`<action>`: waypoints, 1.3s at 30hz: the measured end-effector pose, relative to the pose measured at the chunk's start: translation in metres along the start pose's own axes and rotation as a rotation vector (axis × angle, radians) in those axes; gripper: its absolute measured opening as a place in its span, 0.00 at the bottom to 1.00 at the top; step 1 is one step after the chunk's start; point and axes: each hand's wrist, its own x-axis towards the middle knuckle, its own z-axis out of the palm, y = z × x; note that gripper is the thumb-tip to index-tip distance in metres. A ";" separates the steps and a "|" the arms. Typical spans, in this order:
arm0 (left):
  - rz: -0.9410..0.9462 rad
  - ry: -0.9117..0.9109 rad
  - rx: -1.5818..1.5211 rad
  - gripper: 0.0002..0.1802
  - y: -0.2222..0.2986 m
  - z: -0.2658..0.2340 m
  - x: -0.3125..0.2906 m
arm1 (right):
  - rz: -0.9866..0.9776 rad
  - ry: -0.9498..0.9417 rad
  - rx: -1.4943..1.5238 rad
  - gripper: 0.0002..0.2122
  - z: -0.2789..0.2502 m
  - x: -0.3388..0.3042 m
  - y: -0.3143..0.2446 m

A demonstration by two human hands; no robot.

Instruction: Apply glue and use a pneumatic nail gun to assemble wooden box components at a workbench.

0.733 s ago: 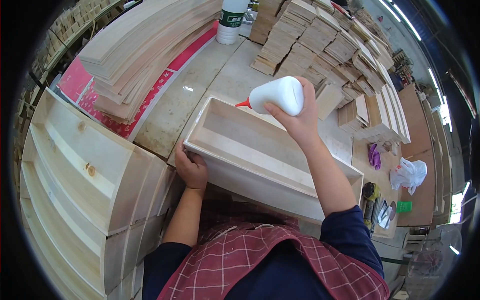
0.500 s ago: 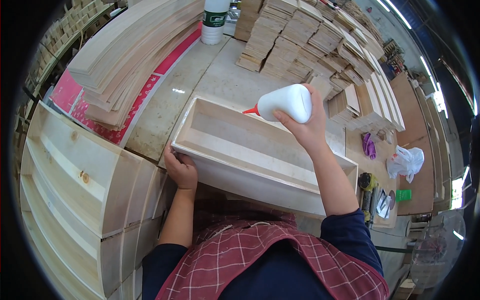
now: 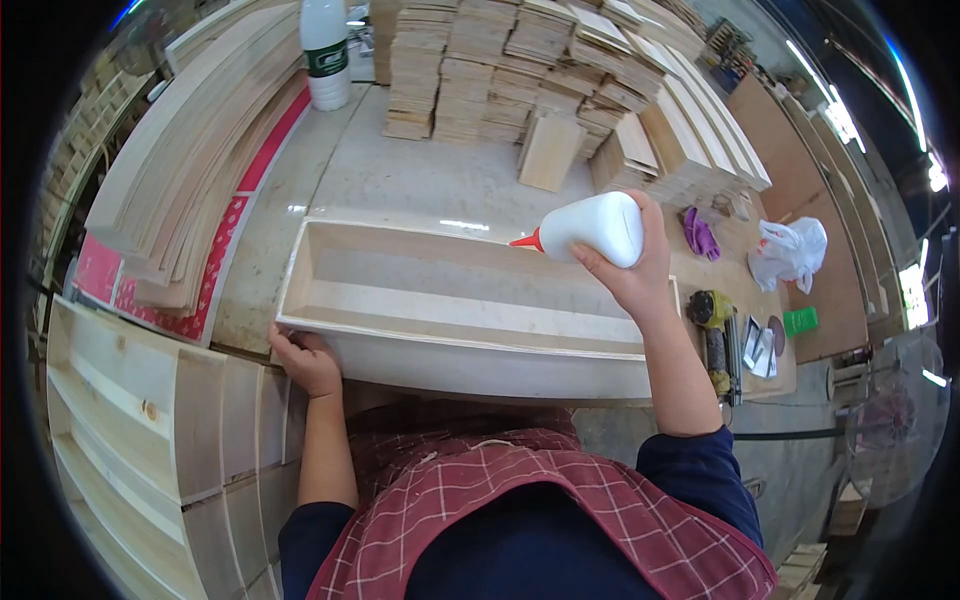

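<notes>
A long, shallow wooden box frame lies on the workbench in front of me, its open side up. My left hand grips its near left corner, fingers on the outside wall and rim. In my right hand is a white squeeze bottle with a red pointed nozzle, tilted on its side. The nozzle points left and is over the far wall of the box; whether its tip touches the rim I cannot tell. My right forearm hides part of the box's right end.
Stacked boards stand at the back, and long planks lie at left beside a white bottle. Assembled wooden boxes sit at lower left. A nail gun, purple cloth and white plastic bag lie right.
The view has swung, so the box and bench sit further left and look more level. The squeeze bottle's nozzle has moved rightward along the box's far rim. My left hand keeps its corner.
</notes>
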 end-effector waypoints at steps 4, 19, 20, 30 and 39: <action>-0.007 -0.029 -0.043 0.22 0.000 -0.003 0.000 | 0.034 0.047 -0.060 0.30 -0.029 -0.015 0.011; 0.016 -0.039 0.054 0.20 0.006 -0.006 0.006 | 0.133 0.243 -0.209 0.29 -0.114 -0.057 0.060; -0.014 -0.044 0.051 0.20 0.006 -0.007 0.006 | 0.134 0.253 -0.246 0.29 -0.119 -0.059 0.060; -0.018 -0.038 0.090 0.20 -0.015 -0.004 0.007 | 0.223 0.385 -0.312 0.29 -0.150 -0.075 0.080; -0.023 -0.032 0.078 0.21 -0.018 -0.004 0.007 | 0.209 0.409 -0.294 0.28 -0.156 -0.081 0.082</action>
